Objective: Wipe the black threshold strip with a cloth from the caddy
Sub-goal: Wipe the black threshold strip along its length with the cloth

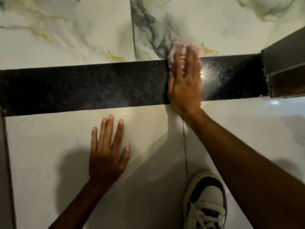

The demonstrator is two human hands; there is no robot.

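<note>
Black speckled stone threshold strip (99, 86) is seen running across the floor, directly beneath the right hand (184, 86) and just beyond the fingertips of the left hand (107, 156). A crumpled pale pink cloth (176, 50) is pressed flat onto the strip under the extended fingers of the right hand, with most of the cloth bunched ahead of the fingertips; it is blurred, so its weave cannot be told. The cloth is held down by the palm and straight fingers rather than clenched in a fist. A glossy bright patch is seen on the strip just to the right of that hand. The left hand is laid open, fingers spread, on the plain white floor tile (49, 154) nearer than the strip, touching nothing else. White marble-patterned tiles with grey and gold veins (66, 30) lie beyond the right hand. A white and black laced sneaker (206, 204) is seen below the right forearm.
</note>
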